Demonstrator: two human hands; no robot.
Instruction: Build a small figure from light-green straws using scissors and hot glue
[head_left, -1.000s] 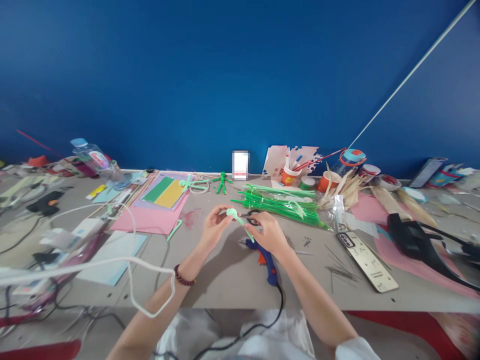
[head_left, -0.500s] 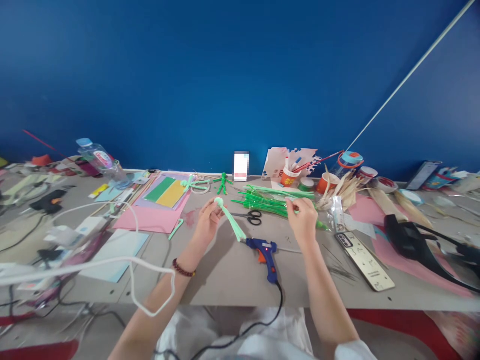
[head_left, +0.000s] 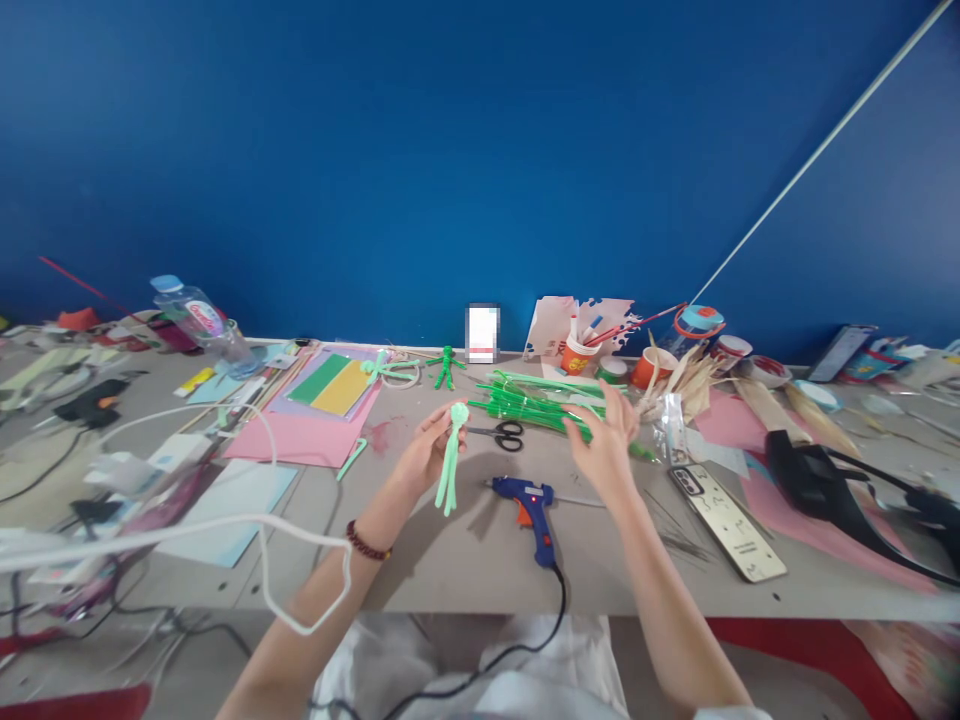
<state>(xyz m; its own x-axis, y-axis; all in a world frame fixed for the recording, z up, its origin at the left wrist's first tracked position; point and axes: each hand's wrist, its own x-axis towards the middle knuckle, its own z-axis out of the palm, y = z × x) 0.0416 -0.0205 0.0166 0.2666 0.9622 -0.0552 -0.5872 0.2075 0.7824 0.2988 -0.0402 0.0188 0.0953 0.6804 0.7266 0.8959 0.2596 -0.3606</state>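
My left hand [head_left: 424, 455] pinches the looped top of a pale green pipe-cleaner figure [head_left: 449, 462], whose strands hang straight down above the table. My right hand [head_left: 603, 437] hovers with fingers spread and nothing in it, just in front of a bundle of bright green pipe cleaners [head_left: 545, 403]. Black-handled scissors [head_left: 504, 434] lie between the two hands. A blue glue gun [head_left: 532, 509] rests on the table below them, its cord running off the near edge.
Pink, green and yellow paper sheets [head_left: 322, 408] lie at left, with a small dark green figure [head_left: 446, 366] behind. Cups of pens [head_left: 578, 351], a phone [head_left: 726, 518] and a black tool [head_left: 826, 482] sit at right. A white cable [head_left: 247, 525] loops at left.
My right hand let go of the pale green figure and the scissors, moved right to the green bundle and opened. My left hand kept the figure, which now hangs down.
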